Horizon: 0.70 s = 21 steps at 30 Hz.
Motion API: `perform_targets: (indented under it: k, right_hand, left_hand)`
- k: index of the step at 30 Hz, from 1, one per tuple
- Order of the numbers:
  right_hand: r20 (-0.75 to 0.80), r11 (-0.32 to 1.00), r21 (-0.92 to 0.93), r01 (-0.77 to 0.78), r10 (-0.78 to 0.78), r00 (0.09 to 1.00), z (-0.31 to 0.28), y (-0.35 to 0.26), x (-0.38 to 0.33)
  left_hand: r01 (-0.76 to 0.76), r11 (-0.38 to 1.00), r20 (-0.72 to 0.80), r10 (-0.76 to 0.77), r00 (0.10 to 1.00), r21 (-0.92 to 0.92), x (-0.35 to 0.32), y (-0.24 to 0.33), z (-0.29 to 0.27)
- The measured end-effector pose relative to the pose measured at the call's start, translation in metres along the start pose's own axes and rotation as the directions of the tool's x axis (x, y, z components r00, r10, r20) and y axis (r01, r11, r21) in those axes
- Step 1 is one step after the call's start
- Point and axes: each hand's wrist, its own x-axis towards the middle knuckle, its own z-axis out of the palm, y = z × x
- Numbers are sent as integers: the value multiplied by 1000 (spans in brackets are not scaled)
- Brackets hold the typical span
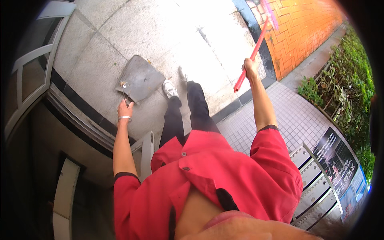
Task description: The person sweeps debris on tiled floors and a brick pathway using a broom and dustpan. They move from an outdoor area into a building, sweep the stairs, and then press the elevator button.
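Observation:
My left hand (125,110), a metal bracelet at its wrist, is closed around a thin metal handle that runs down to a grey dustpan (145,78). The dustpan lies in front and to the left of my shoes, with a few small bits by its edges. My right hand (251,68) is wrapped round the red stick of a broom (258,45). Its stick slants away to the far right, where the pink bristles (270,14) are blurred over orange paving. The lower end of the handle in my left hand is hard to make out.
White-framed glass door panels (38,60) stand at the left beside a dark threshold. Green shrubs (340,84) edge the orange brick paving (300,32) on the right. Metal mailboxes (316,182) and a dark poster (336,158) are close by my right arm.

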Motion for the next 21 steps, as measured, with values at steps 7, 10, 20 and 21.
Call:
perform_targets:
  k: [7, 10, 20, 21]
  right_hand:
    - [150, 861, 452, -233, 184, 971, -70, -29, -88]
    - [250, 750, 498, -434, 355, 901, -100, -26, -127]
    - [419, 425, 455, -782, 673, 609, -78, 22, -227]
    - [500, 395, 396, -829, 664, 556, -68, 24, -238]
  left_hand:
    - [-35, 999, -36, 34, 999, -29, 8, 10, -2]
    - [-43, 999, -19, 42, 999, -20, 10, 12, -6]
    - [10, 1000, 42, -10, 999, 19, -24, -20, -37]
    - [22, 999, 25, -22, 999, 33, -27, -19, -38]
